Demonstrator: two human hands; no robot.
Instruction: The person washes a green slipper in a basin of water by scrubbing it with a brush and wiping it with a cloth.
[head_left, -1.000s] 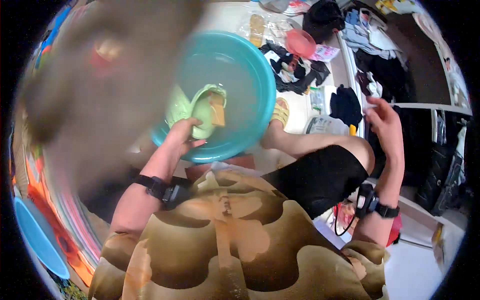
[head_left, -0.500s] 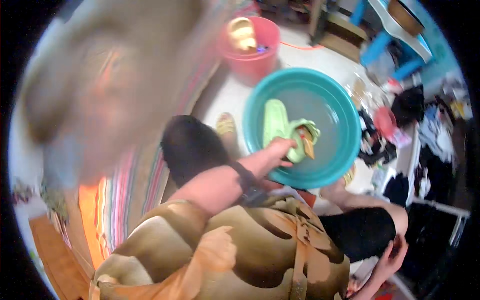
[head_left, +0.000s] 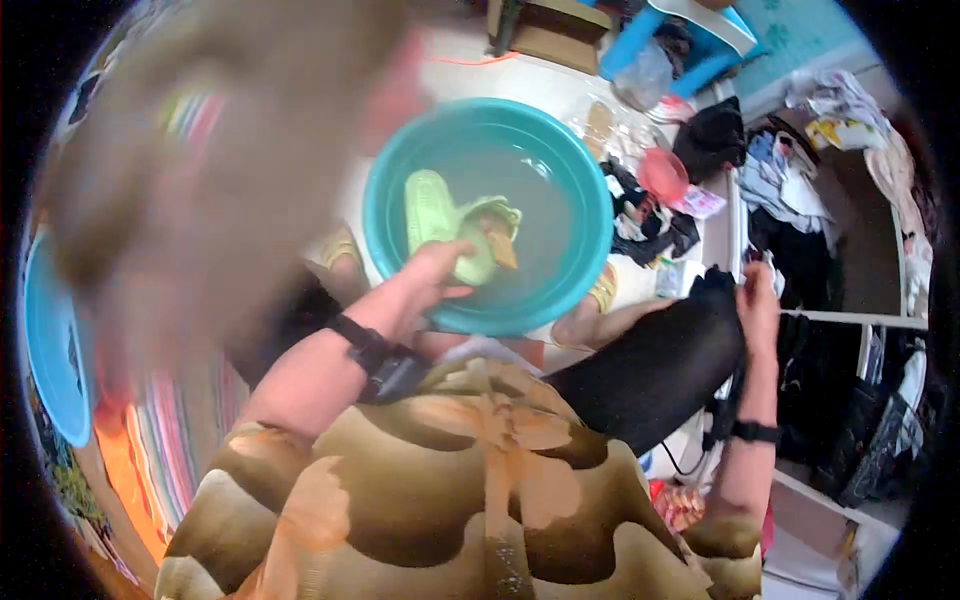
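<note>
In the teal basin (head_left: 606,205), with cloudy water in it, lie two light-green slippers. My left hand (head_left: 428,275) is closed on the near edge of the strapped slipper (head_left: 477,265). The other slipper (head_left: 428,205) rests just left of it, along the basin's left side. A tan-yellow piece (head_left: 504,250) sticks out of the strapped slipper's opening; its kind cannot be made out. My right hand (head_left: 759,290) is at my right knee, its fingers closed at the edge of the black trouser leg (head_left: 665,365).
A large blurred brownish shape (head_left: 220,170) hides the upper left. Right of the basin lie dark clothes (head_left: 650,215) and a pink bowl (head_left: 662,175). Beyond stand a cardboard box (head_left: 548,35) and blue stool (head_left: 690,80). A blue basin (head_left: 45,340) stands far left.
The view has swung right, so the basin appears further left. My right hand has moved up beside the knee, and the black trouser leg now covers it. My left hand keeps its slipper.
</note>
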